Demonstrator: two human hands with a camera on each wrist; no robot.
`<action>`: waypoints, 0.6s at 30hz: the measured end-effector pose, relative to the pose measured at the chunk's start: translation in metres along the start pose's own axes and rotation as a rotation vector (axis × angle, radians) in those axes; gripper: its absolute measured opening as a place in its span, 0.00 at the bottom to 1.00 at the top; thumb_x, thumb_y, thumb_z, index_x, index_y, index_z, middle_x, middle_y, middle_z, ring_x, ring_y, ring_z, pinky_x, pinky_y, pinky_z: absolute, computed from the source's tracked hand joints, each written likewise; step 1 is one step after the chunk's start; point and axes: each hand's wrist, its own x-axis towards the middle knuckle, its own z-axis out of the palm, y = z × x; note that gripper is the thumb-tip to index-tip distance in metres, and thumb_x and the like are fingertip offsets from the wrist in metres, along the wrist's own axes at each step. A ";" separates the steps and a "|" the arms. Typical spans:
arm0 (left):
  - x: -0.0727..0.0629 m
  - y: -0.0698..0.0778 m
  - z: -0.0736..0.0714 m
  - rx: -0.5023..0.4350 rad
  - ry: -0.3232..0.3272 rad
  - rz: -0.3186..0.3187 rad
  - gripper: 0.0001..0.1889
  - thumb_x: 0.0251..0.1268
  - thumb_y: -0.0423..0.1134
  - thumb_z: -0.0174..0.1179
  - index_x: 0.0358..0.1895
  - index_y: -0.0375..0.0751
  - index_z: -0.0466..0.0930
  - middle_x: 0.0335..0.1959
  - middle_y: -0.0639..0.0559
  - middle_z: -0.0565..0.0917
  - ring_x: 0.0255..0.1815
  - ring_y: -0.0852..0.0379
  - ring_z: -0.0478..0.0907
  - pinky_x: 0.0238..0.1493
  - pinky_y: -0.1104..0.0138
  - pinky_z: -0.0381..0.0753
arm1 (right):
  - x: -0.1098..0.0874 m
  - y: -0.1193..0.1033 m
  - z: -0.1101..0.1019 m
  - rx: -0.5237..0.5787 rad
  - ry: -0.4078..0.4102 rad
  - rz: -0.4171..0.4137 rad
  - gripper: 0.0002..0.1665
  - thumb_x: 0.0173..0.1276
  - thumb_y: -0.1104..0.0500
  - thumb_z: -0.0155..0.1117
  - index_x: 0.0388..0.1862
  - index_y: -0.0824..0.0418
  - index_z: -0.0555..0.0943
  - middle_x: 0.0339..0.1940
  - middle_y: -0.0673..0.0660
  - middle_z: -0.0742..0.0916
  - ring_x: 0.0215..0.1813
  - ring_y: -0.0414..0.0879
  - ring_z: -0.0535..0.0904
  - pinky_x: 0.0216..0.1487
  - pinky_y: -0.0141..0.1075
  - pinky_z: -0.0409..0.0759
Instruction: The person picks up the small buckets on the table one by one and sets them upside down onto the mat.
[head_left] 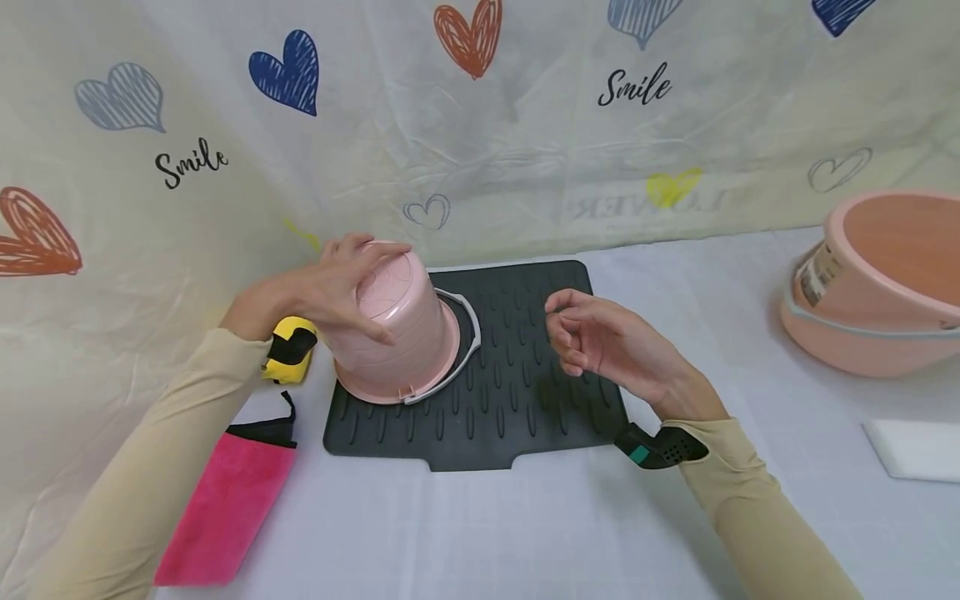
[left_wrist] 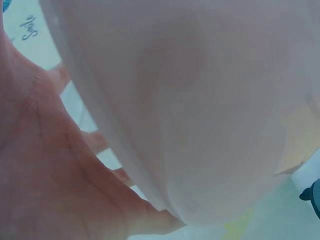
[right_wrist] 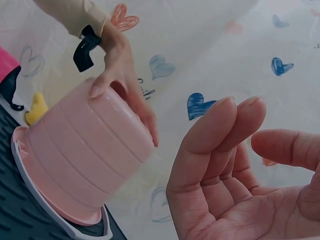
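Note:
A small pink bucket (head_left: 401,333) stands upside down toward the left of a dark ribbed mat (head_left: 517,367). Its pale handle (head_left: 474,321) lies out over the mat on the right side. My left hand (head_left: 337,287) grips the bucket around its upturned base, thumb on the near side and fingers over the far side. Up close in the left wrist view, the bucket (left_wrist: 210,110) fills most of the picture. Held above the right part of the mat, my right hand (head_left: 607,342) has loosely bent fingers and nothing in it.
A larger pink bucket (head_left: 885,292) stands upright at the right. Nearer on that side lies a white block (head_left: 915,450). On the left are a bright pink cloth (head_left: 232,508) with a black loop and a yellow object (head_left: 292,367). A heart-printed sheet (head_left: 510,125) hangs behind.

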 end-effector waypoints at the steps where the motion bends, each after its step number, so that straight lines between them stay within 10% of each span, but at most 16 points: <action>1: 0.000 0.000 0.000 -0.001 0.000 0.005 0.59 0.46 0.59 0.80 0.82 0.53 0.56 0.77 0.34 0.55 0.75 0.33 0.48 0.62 0.37 0.67 | 0.000 0.000 -0.001 -0.002 -0.004 -0.003 0.11 0.84 0.65 0.40 0.53 0.59 0.73 0.30 0.51 0.78 0.26 0.46 0.65 0.34 0.33 0.75; 18: 0.000 -0.002 0.002 -0.010 0.003 -0.018 0.59 0.47 0.59 0.79 0.83 0.58 0.55 0.81 0.36 0.49 0.76 0.32 0.45 0.60 0.32 0.67 | -0.022 -0.015 -0.027 -0.048 0.084 -0.016 0.13 0.86 0.63 0.37 0.53 0.57 0.71 0.30 0.51 0.77 0.28 0.49 0.61 0.35 0.37 0.61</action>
